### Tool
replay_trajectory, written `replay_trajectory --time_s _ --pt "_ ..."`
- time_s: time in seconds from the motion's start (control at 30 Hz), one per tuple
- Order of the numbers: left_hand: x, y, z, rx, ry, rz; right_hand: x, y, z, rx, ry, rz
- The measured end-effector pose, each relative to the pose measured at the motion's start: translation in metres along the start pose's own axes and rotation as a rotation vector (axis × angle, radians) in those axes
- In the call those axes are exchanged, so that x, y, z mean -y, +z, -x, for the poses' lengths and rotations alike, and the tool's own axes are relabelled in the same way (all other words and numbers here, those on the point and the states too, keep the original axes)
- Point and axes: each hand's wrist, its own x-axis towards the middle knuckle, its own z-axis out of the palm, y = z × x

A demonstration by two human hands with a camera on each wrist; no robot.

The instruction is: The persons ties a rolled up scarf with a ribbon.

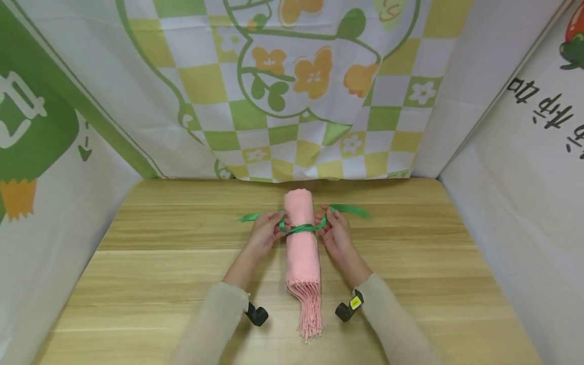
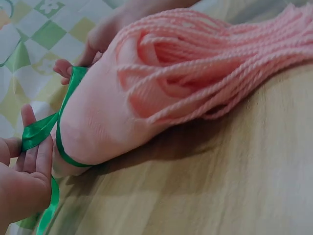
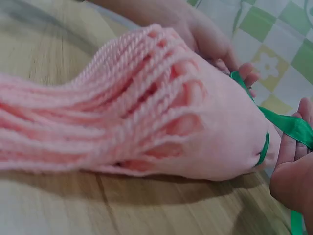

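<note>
A rolled pink scarf lies lengthwise on the table, its twisted fringe spreading toward the near edge. Round its upper half runs a green ribbon, crossed over on top. My left hand pinches one ribbon end at the roll's left side, thumb against fingers in the left wrist view. On the other side my right hand pinches the opposite end. Beyond each hand a loose tail of ribbon hangs out sideways. The ribbon's underside is hidden beneath the scarf.
The wood-grain table carries the scarf. A checked, flower-printed cloth hangs behind the far edge, with white printed panels at both sides. Small black cameras stick out from both wrists near the fringe.
</note>
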Motion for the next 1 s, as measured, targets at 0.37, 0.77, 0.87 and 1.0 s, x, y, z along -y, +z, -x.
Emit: replay_trajectory --time_s 0.37,0.77,0.87,1.0 --pt "-0.017 0.003 -0.007 0.150 0.107 -0.376 0.009 0.007 -0.011 0.113 -0.057 0.267" --pt "-0.024 0.007 -0.010 0.349 0.152 -0.612 0.017 0.013 -0.018 0.327 -0.114 0.674" --pt "-0.024 0.006 -0.012 0.387 0.171 -0.620 0.018 0.015 -0.019 0.396 -0.105 0.726" --pt "-0.024 0.005 -0.012 0.428 0.185 -0.614 0.019 0.017 -0.021 0.441 -0.092 0.777"
